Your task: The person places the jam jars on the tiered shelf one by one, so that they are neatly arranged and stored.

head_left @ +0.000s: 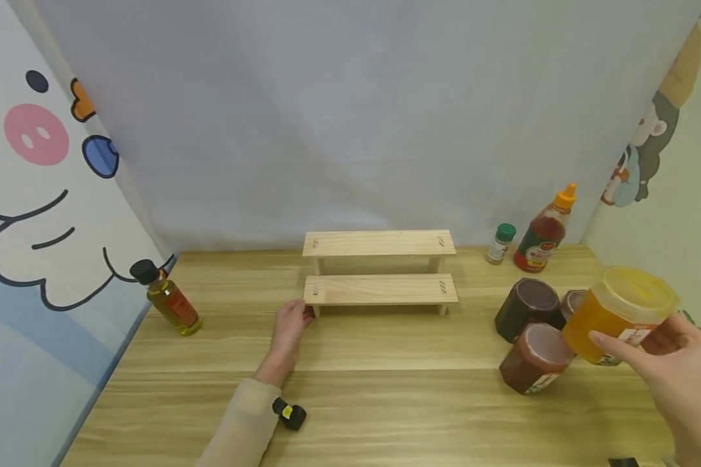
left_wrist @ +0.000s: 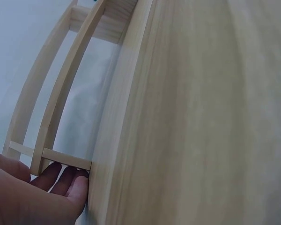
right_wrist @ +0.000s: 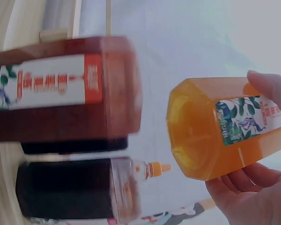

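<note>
r hand (head_left: 680, 376) is gripping a yellow jar (head_left: 607, 318), held up off the table (head_left: 385, 402) nr the reddish-brown jar (head_left: 534, 363) n dark jars (head_left: 522, 311). l hand (head_left: 289, 327) has hold of the wooden rack (head_left: 380, 289) at the l end of its lower step. rack's mid-table btw, twd the back. oil bottle (head_left: 178, 308) way off l, sauce bottle (head_left: 540, 240) n green-capped shaker (head_left: 500, 245) back r.

The right hand (right_wrist: 255, 199) is gripping an amber jar (right_wrist: 227, 129), which is showing its many-sided end. A blurred red-brown jar (right_wrist: 68, 89) is filling the upper left; below it a dark jar (right_wrist: 65, 187) is standing, an orange nozzle (right_wrist: 158, 169) poking out just beside it.
</note>
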Motion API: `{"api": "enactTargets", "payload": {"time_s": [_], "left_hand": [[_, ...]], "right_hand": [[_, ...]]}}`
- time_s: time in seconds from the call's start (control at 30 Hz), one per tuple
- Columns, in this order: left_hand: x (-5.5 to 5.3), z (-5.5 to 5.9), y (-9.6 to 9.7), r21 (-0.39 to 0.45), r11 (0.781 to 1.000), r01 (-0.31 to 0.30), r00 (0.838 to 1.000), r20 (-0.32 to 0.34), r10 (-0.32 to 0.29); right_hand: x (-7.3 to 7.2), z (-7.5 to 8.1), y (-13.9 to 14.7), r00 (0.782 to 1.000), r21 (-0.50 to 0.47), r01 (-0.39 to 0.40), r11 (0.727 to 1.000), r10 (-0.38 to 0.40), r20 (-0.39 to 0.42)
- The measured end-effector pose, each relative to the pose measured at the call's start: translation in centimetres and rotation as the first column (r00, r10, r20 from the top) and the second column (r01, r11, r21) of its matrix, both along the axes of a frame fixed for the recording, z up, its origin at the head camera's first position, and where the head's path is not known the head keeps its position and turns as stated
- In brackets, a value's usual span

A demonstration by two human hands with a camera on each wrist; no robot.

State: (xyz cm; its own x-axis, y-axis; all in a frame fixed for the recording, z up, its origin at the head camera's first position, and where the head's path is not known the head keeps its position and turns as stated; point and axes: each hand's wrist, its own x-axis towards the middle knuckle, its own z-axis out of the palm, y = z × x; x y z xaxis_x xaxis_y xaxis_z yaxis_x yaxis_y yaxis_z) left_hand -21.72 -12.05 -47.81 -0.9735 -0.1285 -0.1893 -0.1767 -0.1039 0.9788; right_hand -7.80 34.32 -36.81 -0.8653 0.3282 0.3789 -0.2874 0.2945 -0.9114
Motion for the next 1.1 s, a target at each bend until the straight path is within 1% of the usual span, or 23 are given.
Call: {"api": "enactTargets", "payload": {"time_s": [0.03, 0.1, 0.23, 0.27, 0.37, 0.43, 0.63, 0.73, 0.8, 0.87, 1.0, 1.1], "left_hand": [[0.0, 0.0, 0.0, 0.000, 1.000, -0.004, 1.000, 0.001, 0.004], [-0.1, 0.0, 0.0, -0.005, 1.000, -0.007, 1.000, 0.001, 0.007], [-0.3, 0.1, 0.1, -0.012, 1.000, -0.007, 1.000, -0.012, 0.007], [-0.3, 0.1, 0.1, -0.015, 1.000, -0.004, 1.000, -0.016, 0.003], [-0.3, 0.0, 0.0, -0.011, 1.000, 0.004, 1.000, -0.021, -0.004], [-0.3, 0.0, -0.1, -0.015, 1.000, 0.011, 1.000, -0.020, -0.012], [0.1, -0.2, -0.4, -0.019, 1.000, 0.020, 1.000, 0.003, -0.019], [0.2, -0.3, -0.3, -0.018, 1.000, 0.013, 1.000, -0.005, -0.013], [0.2, -0.2, -0.2, -0.020, 1.000, 0.010, 1.000, -0.014, -0.010], [0.2, -0.2, -0.1, -0.018, 1.000, 0.006, 1.000, -0.021, -0.007], [0.1, -0.1, 0.0, -0.019, 1.000, 0.004, 1.000, -0.024, -0.005], [0.0, -0.2, 0.0, -0.021, 1.000, 0.002, 1.000, -0.023, -0.002]], "right_hand": [[-0.1, 0.2, -0.4, 1.000, 0.008, 0.012, 1.000, -0.012, 0.013], [-0.3, 0.4, -1.1, 1.000, -0.023, 0.001, 1.000, 0.000, 0.020], [-0.8, 1.1, -2.8, 0.999, -0.012, -0.041, 0.999, 0.041, 0.018], [-1.0, 1.2, -3.3, 0.997, -0.040, -0.072, 0.997, 0.073, 0.011], [-1.7, 1.5, -4.6, 0.988, -0.074, -0.151, 0.986, 0.152, -0.002], [-2.2, 1.5, -5.5, 0.982, -0.089, -0.189, 0.978, 0.189, -0.004], [-3.4, 1.2, -8.1, 0.978, -0.015, -0.211, 0.977, 0.211, -0.006], [-4.2, 1.1, -9.2, 0.967, -0.027, -0.253, 0.967, 0.251, -0.047], [-4.7, 1.1, -9.8, 0.961, -0.018, -0.270, 0.963, 0.268, -0.072], [-5.3, 1.0, -10.5, 0.960, 0.014, -0.267, 0.964, 0.267, -0.085], [-6.4, 0.5, -11.7, 0.966, 0.093, -0.241, 0.966, 0.248, -0.068], [-7.4, 0.0, -12.7, 0.962, 0.103, -0.259, 0.960, 0.266, -0.063]]}}
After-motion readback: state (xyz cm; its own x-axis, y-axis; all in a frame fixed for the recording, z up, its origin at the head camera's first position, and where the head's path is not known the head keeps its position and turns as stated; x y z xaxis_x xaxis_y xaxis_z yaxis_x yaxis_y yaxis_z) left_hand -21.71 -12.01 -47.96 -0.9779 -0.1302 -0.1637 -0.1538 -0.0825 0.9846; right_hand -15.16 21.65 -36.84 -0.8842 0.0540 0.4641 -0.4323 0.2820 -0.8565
